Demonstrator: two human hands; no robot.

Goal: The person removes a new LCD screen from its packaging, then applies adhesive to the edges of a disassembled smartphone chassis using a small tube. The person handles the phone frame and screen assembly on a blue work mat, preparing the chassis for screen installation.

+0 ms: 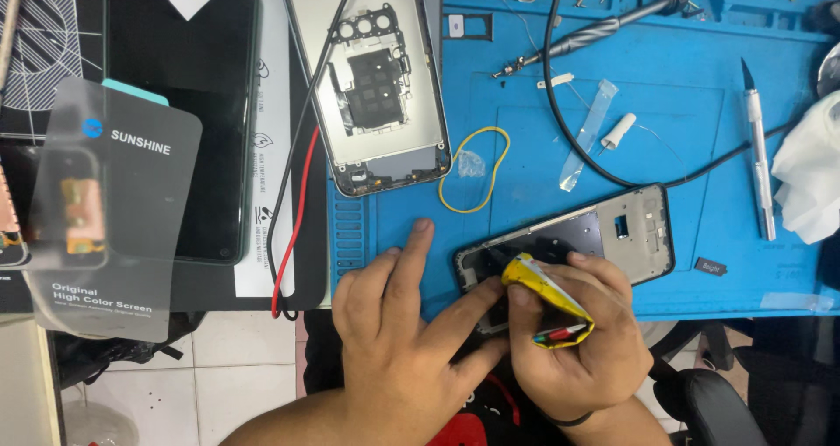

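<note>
The right hand (582,341) pinches a yellow glue tube (547,302), its nozzle aimed up-left at a bare phone frame (626,231) lying near the front edge of the blue mat (682,122). The frame's long axis runs left to right, tilted slightly upward. The left hand (398,323), fingers spread flat, presses the frame's left end. A clear plastic screen package (114,210) with white lettering lies at the bench's left edge.

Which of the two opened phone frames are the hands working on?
The dark phone frame at the mat's near edge; the silver phone frame lies untouched farther back.
</note>
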